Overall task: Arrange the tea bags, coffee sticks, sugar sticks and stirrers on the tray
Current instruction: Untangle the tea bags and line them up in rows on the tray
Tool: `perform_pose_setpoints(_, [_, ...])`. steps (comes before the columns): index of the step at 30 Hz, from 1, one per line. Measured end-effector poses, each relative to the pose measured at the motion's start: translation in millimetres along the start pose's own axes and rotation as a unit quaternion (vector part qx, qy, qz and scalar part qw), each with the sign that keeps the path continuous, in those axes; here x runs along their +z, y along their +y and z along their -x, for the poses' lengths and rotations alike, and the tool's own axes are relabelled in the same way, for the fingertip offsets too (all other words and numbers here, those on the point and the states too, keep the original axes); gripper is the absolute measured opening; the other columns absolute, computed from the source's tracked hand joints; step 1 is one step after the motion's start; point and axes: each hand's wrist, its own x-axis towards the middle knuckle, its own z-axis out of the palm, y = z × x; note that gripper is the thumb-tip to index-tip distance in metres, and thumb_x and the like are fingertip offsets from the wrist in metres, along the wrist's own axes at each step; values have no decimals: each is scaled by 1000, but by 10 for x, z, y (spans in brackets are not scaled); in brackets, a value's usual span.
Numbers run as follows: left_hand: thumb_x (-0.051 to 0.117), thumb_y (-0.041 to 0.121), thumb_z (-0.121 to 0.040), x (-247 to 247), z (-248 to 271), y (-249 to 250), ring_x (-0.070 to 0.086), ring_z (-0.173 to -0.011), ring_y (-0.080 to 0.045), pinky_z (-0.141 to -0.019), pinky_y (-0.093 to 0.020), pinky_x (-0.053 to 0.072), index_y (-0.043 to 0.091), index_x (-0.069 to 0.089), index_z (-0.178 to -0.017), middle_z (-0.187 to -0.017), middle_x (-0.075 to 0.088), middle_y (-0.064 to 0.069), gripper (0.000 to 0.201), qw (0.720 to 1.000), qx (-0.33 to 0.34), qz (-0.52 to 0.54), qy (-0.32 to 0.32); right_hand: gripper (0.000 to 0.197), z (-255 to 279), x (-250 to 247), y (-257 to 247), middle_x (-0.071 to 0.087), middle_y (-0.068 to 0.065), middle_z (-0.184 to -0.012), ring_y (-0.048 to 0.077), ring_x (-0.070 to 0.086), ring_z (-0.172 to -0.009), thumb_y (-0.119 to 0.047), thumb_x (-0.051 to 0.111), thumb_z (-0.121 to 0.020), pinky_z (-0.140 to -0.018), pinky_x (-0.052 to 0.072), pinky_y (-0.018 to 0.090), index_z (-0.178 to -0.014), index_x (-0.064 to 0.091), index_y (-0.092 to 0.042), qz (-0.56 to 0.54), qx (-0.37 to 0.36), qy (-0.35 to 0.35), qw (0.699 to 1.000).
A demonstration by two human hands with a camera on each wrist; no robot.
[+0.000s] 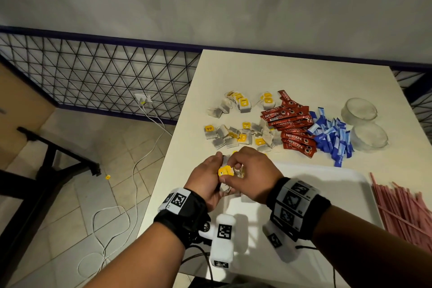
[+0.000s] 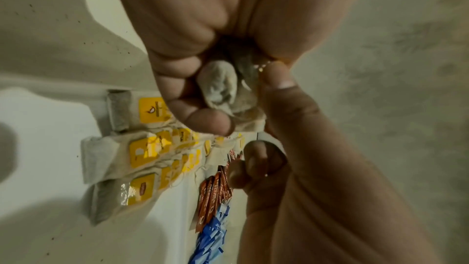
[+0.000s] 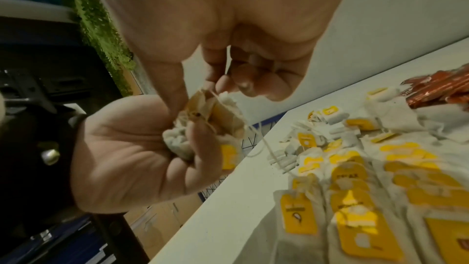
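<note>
At lower centre, my left hand [image 1: 205, 180] cups a bunch of tea bags [image 1: 226, 172] above the tray [image 1: 339, 184]; my right hand [image 1: 251, 174] pinches one bag's yellow tag.

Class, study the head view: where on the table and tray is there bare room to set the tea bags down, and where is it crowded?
Bare: the tray right of the right hand, up to the stirrers; also the far table behind all piles. Crowded: the middle band of tea bags, coffee sticks, sugar sticks and glass bowls.
</note>
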Motion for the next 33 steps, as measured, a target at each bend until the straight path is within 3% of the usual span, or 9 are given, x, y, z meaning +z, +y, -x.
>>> perform_pose_setpoints(4, [40,35,-102,29,-37,-55,68,-67,-21,-55,-34,55,9,57,-113,-82,68,-9,33,999,2,54,-2,12,5,-22,-59,54,-6,-89,5,50,-81,-24,75,-79,-74,38,21,-87,65,-24,-36,-14,-15,999])
perform_pose_setpoints(9, [43,43,-99,-86,-122,-79,68,-64,-24,-53,-30,51,8,57,-121,-88,71,-13,44,996,-42,76,38,16,55,-106,-103,56,-30,-64,-6,51,-60,-22,71,-85,-59,33,10,-82,61,-34,-130,7,-48,990])
perform_pose_setpoints(13, [60,47,-89,-297,-103,34,50,-43,-19,-42,-23,38,16,53,-79,-58,55,-4,34,995,31,14,97,18,51,-305,-106,58,-23,-66,-1,46,-49,-15,70,-86,-54,35,11,-84,65,-32,-204,18,-69,976])
perform_pose_setpoints(16, [82,42,-66,-405,37,198,43,-46,-19,-40,-21,38,18,58,-66,-58,49,-5,34,983,149,-111,5,22,2,-435,-67,67,-11,-87,1,60,-71,-20,75,-82,-69,48,19,-78,68,-41,-166,21,-71,983])
perform_pose_setpoints(18, [86,23,-64,-356,132,310,45,-53,-22,-40,-21,40,24,70,-77,-58,53,1,21,955,169,-231,-82,23,-31,-468,-48,69,-10,-91,10,64,-83,-26,77,-79,-80,52,33,-75,67,-47,-136,31,-75,987])
perform_pose_setpoints(21, [86,21,-66,-221,152,350,46,-52,-22,-42,-22,39,31,74,-85,-58,54,2,25,914,191,-340,-113,23,-69,-470,-89,62,-12,-81,4,52,-59,-20,78,-77,-65,46,25,-88,68,-37,-153,28,-70,985])
perform_pose_setpoints(24, [84,33,-66,-140,147,348,45,-50,-20,-44,-23,39,23,74,-72,-63,61,-8,15,934,206,-278,-90,32,-94,-463,-97,56,-12,-81,5,43,-57,-18,78,-78,-59,41,20,-103,62,-29,-213,21,-29,976])
perform_pose_setpoints(28, [77,28,-69,-136,164,323,44,-51,-21,-46,-23,40,22,75,-73,-71,67,-9,7,954,182,-222,-85,7,-62,-377,1,57,-6,-73,9,46,-62,-20,70,-86,-63,41,28,-87,65,-25,-208,36,-10,978])
perform_pose_setpoints(33, [76,19,-71,-118,145,261,42,-53,-22,-41,-23,40,19,75,-68,-66,62,-11,3,968,202,-143,-45,17,-47,-276,22,65,-17,-72,2,53,-65,-15,68,-87,-66,45,21,-82,64,-31,-242,31,-2,970])
